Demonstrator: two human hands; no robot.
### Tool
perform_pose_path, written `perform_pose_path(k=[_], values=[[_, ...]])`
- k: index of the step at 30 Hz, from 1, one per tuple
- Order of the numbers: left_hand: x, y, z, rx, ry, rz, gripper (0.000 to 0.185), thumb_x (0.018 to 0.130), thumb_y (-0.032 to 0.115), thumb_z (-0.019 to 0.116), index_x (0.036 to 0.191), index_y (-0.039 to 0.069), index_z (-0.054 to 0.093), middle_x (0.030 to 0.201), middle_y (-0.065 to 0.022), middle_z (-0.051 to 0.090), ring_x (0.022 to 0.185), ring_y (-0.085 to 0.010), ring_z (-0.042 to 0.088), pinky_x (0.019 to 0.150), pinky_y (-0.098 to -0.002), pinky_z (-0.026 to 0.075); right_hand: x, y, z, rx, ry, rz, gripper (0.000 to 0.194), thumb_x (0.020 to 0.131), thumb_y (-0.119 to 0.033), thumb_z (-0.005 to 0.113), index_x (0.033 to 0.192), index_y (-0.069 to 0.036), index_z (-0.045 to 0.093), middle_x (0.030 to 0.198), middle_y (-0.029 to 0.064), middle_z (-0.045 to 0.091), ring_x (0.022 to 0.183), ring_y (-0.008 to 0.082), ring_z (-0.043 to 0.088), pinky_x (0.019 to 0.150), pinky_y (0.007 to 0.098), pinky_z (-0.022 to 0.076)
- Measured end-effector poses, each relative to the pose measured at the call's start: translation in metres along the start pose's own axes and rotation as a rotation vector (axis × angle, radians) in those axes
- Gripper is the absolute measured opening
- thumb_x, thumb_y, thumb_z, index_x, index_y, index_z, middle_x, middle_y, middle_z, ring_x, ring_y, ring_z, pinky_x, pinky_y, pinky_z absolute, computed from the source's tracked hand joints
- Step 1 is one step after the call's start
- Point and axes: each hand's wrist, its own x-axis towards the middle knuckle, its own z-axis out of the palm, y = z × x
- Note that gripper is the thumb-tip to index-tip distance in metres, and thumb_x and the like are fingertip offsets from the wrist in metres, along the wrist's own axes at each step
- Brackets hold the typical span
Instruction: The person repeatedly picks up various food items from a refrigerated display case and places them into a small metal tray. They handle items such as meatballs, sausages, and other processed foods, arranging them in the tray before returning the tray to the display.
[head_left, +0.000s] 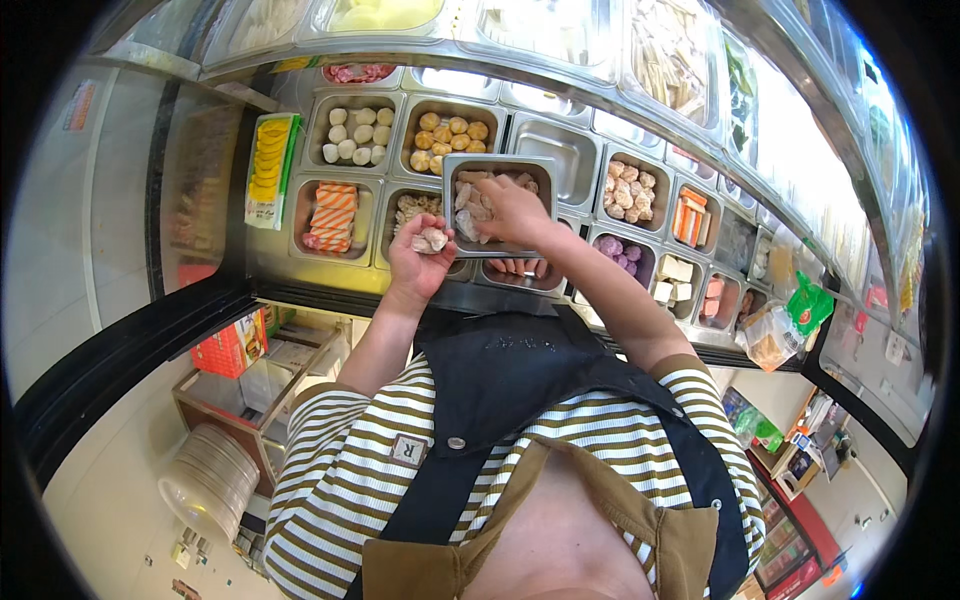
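Observation:
My left hand (421, 262) is turned palm up, its fingers curled around a few pale, frosty food pieces (429, 241). It is just left of a steel pan (504, 250) that sits raised over the neighbouring pans. Inside that pan lie more pale, frosted pieces (466, 196), which look frozen. My right hand (514, 210) reaches into the pan from the right, with its fingertips down among the pieces. Whether those fingers grip a piece is hidden by the hand itself. Under the pan's near edge, a pan of pinkish sausage-like pieces (517, 268) is partly covered.
Around are pans of white balls (361, 135), golden balls (442, 139), orange-striped sticks (334, 216), purple balls (616, 253) and white blocks (673, 279). A yellow-and-green packet (270, 171) stands left; a bag (780, 326) lies right. A shelf edge (450, 61) crosses above the far pans.

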Motion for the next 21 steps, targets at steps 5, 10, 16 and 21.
perform_pose_path(k=[5,10,16,21], values=[[-0.006,0.001,-0.008,-0.056,0.008,0.009,0.014,0.083,0.020,0.055,0.082,0.007,0.060,0.087,-0.0077,0.060,0.082,-0.0235,0.057,0.067,-0.0326,0.051,0.009,-0.028,0.018,-0.227,-0.030,0.065,0.065,0.061,-0.022,0.075,0.117,-0.011,0.044,0.110,0.0156,0.048,0.092,0.0331,0.059,0.073,0.0417,0.0506],[-0.004,-0.003,-0.009,-0.024,0.037,-0.003,0.015,0.083,0.021,0.056,0.083,0.007,0.060,0.087,-0.0078,0.061,0.081,-0.0234,0.057,0.067,-0.0330,0.051,0.017,-0.013,0.034,-0.167,0.040,-0.023,0.055,0.059,-0.016,0.073,0.107,-0.010,0.047,0.108,0.0159,0.046,0.089,0.0364,0.058,0.070,0.0434,0.0507],[-0.002,-0.003,-0.010,-0.003,0.039,-0.008,0.014,0.085,0.020,0.054,0.086,0.007,0.060,0.087,-0.0080,0.061,0.080,-0.0237,0.058,0.066,-0.0332,0.052,0.015,-0.016,0.037,-0.146,0.053,0.015,0.049,0.063,-0.016,0.069,0.107,-0.013,0.049,0.109,0.0164,0.046,0.089,0.0371,0.058,0.070,0.0447,0.0500],[-0.005,-0.004,-0.005,0.056,0.029,-0.003,0.014,0.085,0.019,0.054,0.086,0.007,0.059,0.087,-0.0078,0.061,0.080,-0.0233,0.059,0.066,-0.0331,0.053,0.017,-0.008,0.039,-0.040,0.126,-0.012,0.047,0.063,-0.016,0.068,0.106,-0.012,0.049,0.109,0.0158,0.047,0.089,0.0377,0.058,0.071,0.0449,0.0496]])
